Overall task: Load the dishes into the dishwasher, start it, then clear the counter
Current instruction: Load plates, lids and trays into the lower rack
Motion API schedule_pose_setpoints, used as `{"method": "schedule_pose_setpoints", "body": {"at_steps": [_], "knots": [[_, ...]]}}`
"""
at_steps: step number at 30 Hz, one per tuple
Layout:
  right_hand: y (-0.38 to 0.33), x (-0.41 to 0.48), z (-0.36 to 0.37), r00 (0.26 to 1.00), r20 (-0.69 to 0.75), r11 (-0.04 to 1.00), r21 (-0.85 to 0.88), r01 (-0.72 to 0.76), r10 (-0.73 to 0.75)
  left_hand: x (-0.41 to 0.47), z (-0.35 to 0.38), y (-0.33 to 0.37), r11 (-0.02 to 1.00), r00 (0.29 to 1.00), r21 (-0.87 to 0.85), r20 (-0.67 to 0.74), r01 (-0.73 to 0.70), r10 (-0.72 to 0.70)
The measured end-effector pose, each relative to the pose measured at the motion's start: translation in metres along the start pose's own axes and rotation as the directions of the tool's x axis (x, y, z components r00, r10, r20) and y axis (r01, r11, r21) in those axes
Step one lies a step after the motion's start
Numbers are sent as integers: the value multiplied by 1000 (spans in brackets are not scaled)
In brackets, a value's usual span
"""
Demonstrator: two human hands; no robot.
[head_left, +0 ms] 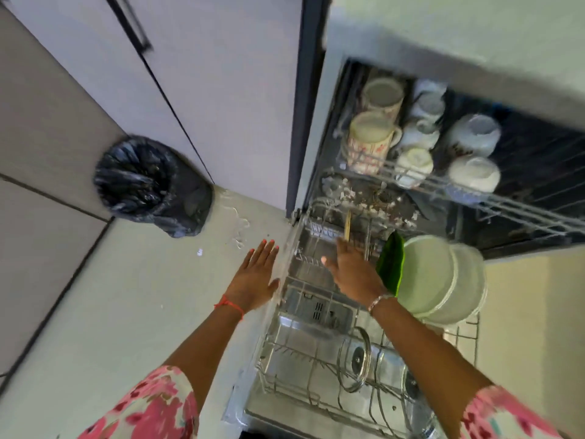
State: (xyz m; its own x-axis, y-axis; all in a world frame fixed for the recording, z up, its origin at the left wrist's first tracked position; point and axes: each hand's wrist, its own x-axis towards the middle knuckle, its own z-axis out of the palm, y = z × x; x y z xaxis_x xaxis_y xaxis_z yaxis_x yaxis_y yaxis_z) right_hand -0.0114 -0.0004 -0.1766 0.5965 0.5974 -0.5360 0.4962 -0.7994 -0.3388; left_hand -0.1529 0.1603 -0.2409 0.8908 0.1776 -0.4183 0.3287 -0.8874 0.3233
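Dishwasher (pixel 316 308) open at right; lower rack (pixel 468 337) pulled near, plates (pixel 430 277) upright on its right. Loading step underway. Left hand (pixel 254 277) flat, fingers apart. Right hand (pixel 354 270) meets a wooden utensil (pixel 348 224); grip unclear. Next move probably needs upright seating.

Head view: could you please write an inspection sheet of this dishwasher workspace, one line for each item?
Surface: pulled-out lower rack over the open door; debris at the tub's back.
Job's things: white plates and a green plate on edge at right; glass lid upright; mugs and bowls upside down in the upper rack.
Clutter: wooden stick standing in the rack.
Hands: left hand open beside the rack; right hand reaches to the stick, grip unclear.
Cables: nothing seen.
Surroundings: lined bin, stained floor, cabinets.
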Motion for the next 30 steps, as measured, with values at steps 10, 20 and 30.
{"method": "schedule_pose_setpoints", "body": {"at_steps": [10, 20, 30], "knots": [[-160, -110, -98, 977, -50, 974, -104, 203, -209, -157, -200, -21, 996, 969, -7, -231, 90, -89], [-377, -83, -141, 883, -205, 896, -244, 372, -423, -231, -344, -168, 982, 845, -13, -506, 190, -170], [-579, 4, -190, 801, -274, 836, -315, 449, -533, -251, -472, -355, 966, 718, -72, -656, 247, -232]]}}
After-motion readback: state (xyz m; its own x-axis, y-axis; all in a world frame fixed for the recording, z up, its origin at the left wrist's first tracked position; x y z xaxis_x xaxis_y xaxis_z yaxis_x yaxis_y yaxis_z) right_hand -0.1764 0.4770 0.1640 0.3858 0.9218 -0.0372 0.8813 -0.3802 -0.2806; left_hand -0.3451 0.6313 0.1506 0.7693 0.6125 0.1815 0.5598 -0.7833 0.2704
